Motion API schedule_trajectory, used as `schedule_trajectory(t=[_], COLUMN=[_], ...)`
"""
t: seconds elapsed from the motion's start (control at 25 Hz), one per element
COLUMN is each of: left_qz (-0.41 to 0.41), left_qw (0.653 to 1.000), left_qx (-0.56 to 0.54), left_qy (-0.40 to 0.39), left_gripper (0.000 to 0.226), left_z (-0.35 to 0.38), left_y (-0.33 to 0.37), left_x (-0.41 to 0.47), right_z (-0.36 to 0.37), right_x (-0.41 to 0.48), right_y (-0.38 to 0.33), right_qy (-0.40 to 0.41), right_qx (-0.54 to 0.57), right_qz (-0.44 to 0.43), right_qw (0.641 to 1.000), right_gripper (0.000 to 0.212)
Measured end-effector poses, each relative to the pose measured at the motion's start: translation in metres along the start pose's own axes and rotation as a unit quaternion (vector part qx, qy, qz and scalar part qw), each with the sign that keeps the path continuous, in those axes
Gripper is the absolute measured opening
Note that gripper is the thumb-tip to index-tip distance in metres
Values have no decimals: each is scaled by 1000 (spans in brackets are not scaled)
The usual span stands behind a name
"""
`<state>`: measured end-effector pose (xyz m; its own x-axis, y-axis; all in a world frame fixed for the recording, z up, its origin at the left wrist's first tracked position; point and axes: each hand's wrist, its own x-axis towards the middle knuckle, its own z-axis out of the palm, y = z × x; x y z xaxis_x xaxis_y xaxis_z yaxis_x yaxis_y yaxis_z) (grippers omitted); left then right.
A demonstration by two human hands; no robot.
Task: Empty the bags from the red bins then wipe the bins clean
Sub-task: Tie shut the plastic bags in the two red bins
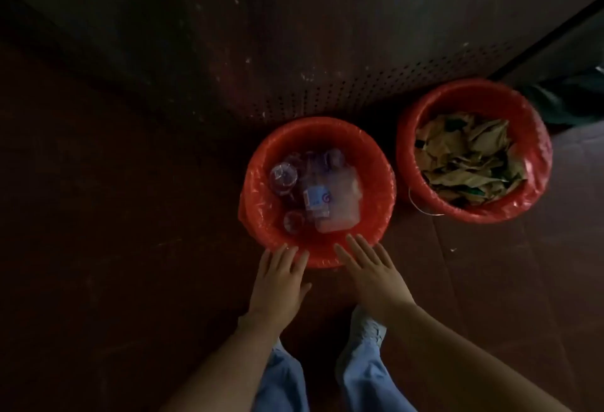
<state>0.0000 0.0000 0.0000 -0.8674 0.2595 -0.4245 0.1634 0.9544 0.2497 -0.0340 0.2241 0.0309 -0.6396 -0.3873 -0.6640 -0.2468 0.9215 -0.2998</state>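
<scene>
Dark reddish-brown floor [114, 215] fills most of the view, and a dark perforated panel [327, 78] stands behind, toward 12 o'clock. On this floor, near the middle, stands the first red bin [372, 183], upright and lined with a thin red bag [255, 202] that is folded over its rim. Inside lie clear plastic bottles [283, 176] and a transparent packet [340, 212] with a blue-and-white label.

At the bin's 7 o'clock rim is the left hand [277, 284], and at 5 o'clock the right hand [372, 277]. Both have their fingers [354, 248] straight and released, grasping nothing. The fingertips lie over the bag at the rim, but I cannot tell if they press on it.

At 2 o'clock from the first bin, just beside it, stands the second red bin [536, 150], also with a red liner and full of crumpled brown paper or dry leaves [464, 156]. At 6 o'clock show blue trousers [359, 379] and a pale shoe [367, 330].
</scene>
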Motion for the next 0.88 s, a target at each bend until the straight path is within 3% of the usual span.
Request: schedule_trajectory(t=[0.2, 0.44, 0.56, 0.68, 0.88], left_qz=[36, 76, 98, 91, 96], left_qw=[999, 995, 993, 994, 994], left_qx=[9, 2, -1, -8, -17], left_qy=[4, 63, 67, 61, 49], left_gripper=[54, 21, 13, 19, 17], left_z=[28, 45, 46, 43, 33], left_y=[-8, -19, -23, -20, -14], left_x=[28, 41, 42, 42, 24], right_z=[24, 37, 40, 40, 42], right_x=[36, 52, 51, 46, 26], right_y=[4, 10, 11, 6, -4], right_qy=[33, 100, 103, 96, 105], right_qx=[-42, -28, -13, 0, 25], right_qz=[-16, -60, -52, -25, 5], right_qw=[998, 993, 993, 995, 994], right_gripper=[61, 38, 8, 22, 12])
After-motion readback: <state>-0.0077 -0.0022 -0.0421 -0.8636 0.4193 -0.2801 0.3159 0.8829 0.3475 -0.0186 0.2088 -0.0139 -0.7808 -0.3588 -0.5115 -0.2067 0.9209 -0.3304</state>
